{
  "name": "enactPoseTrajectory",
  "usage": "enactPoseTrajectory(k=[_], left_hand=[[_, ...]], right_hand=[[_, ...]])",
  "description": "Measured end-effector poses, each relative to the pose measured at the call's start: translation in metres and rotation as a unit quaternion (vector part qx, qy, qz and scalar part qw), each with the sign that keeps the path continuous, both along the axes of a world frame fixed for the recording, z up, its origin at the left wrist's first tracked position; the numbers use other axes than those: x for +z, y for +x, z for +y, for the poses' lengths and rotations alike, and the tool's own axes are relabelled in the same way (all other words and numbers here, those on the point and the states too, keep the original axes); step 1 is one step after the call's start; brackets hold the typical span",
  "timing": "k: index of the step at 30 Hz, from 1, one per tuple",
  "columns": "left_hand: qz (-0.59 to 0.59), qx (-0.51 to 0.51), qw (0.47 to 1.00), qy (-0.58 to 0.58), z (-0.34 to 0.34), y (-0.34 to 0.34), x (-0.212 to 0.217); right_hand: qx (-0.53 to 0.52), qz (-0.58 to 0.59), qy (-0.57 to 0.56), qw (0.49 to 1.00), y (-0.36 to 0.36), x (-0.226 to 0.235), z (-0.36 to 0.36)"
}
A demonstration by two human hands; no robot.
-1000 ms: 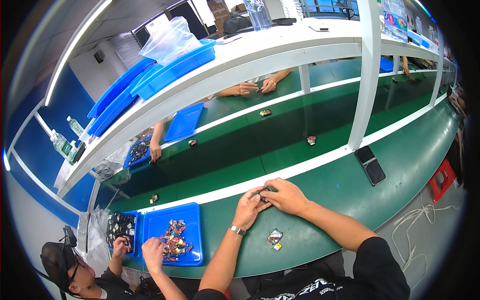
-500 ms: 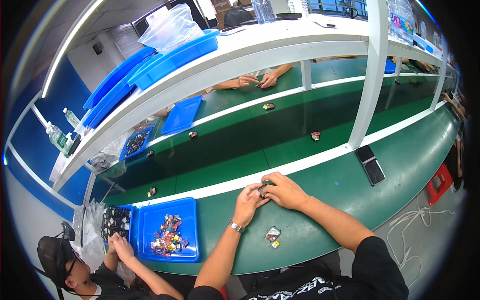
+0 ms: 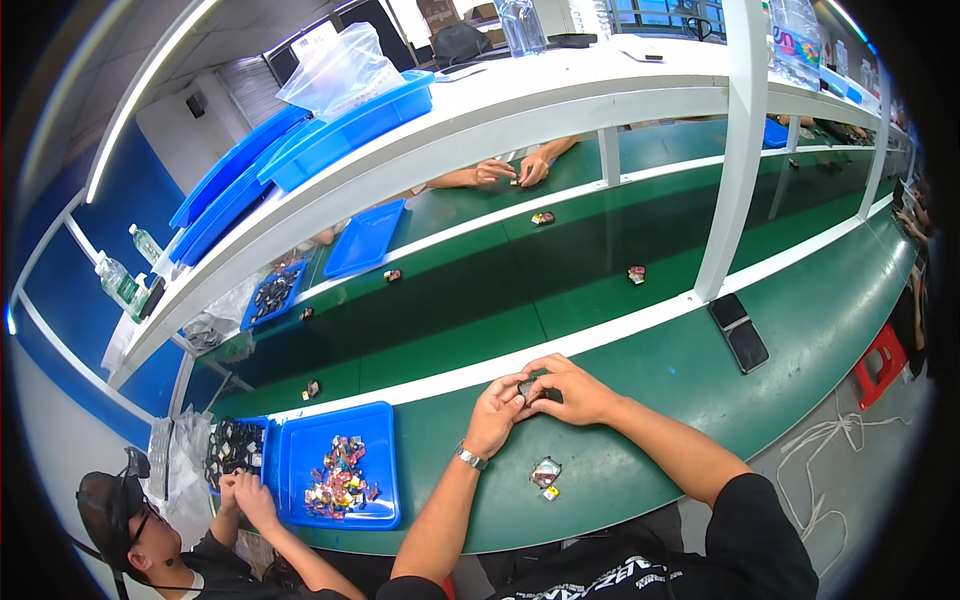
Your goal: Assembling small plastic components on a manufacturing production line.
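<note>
Above the green bench, my left hand (image 3: 494, 416) and my right hand (image 3: 573, 391) meet with their fingers closed around a small dark piece (image 3: 526, 389). Fingers cover most of it, and its exact kind does not show. A metal-band watch sits on my left wrist. Below my right hand lies a small silvery component (image 3: 545, 472) with a yellow-and-white tag (image 3: 550, 493), apart from both hands.
A blue tray (image 3: 391, 455) of small colourful parts stands left, beside a bin of black pieces (image 3: 236, 443) and a co-worker's hands (image 3: 247, 492). Several small parts dot the green belt (image 3: 470, 290) beyond the white rail. A white post (image 3: 733, 180) rises near a phone (image 3: 739, 333).
My right fingers have shifted slightly around the dark piece, which both hands still hold. The view has tilted a little. The silvery component stays where it was on the bench.
</note>
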State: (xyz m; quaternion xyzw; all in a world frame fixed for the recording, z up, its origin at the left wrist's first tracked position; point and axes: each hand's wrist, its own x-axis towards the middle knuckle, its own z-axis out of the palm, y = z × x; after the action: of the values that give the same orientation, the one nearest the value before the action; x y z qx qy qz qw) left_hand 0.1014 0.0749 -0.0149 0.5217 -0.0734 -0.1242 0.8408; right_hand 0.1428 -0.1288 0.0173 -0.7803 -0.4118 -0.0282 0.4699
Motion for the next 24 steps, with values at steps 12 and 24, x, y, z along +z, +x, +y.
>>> enactPoseTrajectory(k=[12, 24], left_hand=[[-0.007, 0.011, 1.0, 0.009, -0.001, -0.001, -0.001], [-0.005, 0.0, 1.0, -0.012, 0.002, 0.0, -0.004]], right_hand=[[-0.097, -0.057, 0.048, 0.992, -0.011, -0.009, 0.012], [-0.1, -0.014, 0.086, 0.991, -0.014, -0.014, 0.017]])
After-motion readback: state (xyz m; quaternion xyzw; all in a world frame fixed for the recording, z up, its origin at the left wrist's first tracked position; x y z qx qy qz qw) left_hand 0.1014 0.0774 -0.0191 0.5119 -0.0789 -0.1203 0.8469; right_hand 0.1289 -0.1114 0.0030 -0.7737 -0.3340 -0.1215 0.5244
